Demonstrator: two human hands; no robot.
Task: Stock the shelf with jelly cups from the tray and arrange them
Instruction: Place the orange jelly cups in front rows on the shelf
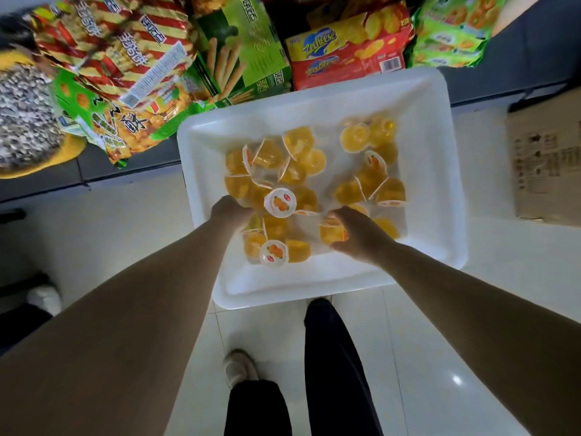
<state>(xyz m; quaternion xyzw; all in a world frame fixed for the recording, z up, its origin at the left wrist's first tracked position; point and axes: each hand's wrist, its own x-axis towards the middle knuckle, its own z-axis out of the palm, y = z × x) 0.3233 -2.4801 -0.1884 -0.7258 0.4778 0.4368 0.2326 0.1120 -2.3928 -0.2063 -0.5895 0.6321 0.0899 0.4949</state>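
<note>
Head view: looking steeply down past two bare forearms at a white tray (434, 184) on a pale tiled floor (440, 357).
Tray: rectangular, shallow, with a raised rim; its far edge sits close against a row of snack packs.
Jelly cups: many small clear cups of orange-yellow jelly (301, 158) lie loose in the tray, most tipped on their sides, in two rough clusters, one toward the tray's left half and one toward its right.
Upright-facing lids: one cup with a printed fruit lid (280, 202) lies near the tray's middle; another lidded cup (273, 253) lies close to the near edge.
Left hand: the left hand (231, 210) reaches over the tray's left edge, knuckles up, fingers curled down among the cups just beside the middle lidded cup; whether it has hold of one cannot be told.
Right hand: the right hand (361, 234) is in the near-right part of the tray, fingers and thumb spread around an orange cup (331, 231) and touching it; the grasp is loose, not fully closed.
Snack packs: red-and-cream striped bags (110, 42), a green box of biscuit sticks (248, 48) and a red-and-yellow cracker box (349, 55) lie beyond the tray's far edge.
Cardboard box: a brown carton (547, 158) stands well right of the tray.
Person: dark trouser legs (333, 357) and a light shoe (239, 368) show below the tray's near edge.
</note>
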